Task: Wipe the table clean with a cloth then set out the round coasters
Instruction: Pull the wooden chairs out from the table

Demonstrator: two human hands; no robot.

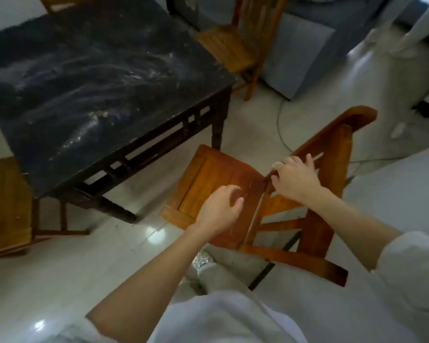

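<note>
The black table [89,78] fills the upper left, its top streaked with white swirls and crumbs. Both hands are over the seat of a wooden chair [203,179] below the table's near corner. My right hand [295,179] pinches a small dark brown flat piece [259,185] at the back of the seat. It looks like a round coaster, but blur hides its shape. My left hand [221,209] hovers beside it with fingers curled and apart, holding nothing I can see. No cloth is in view.
A second wooden chair [233,45] stands past the table's far right corner, next to a grey cabinet [305,58]. A wooden piece [5,206] sits at the left edge. A thin cable [280,125] runs across the pale tiled floor.
</note>
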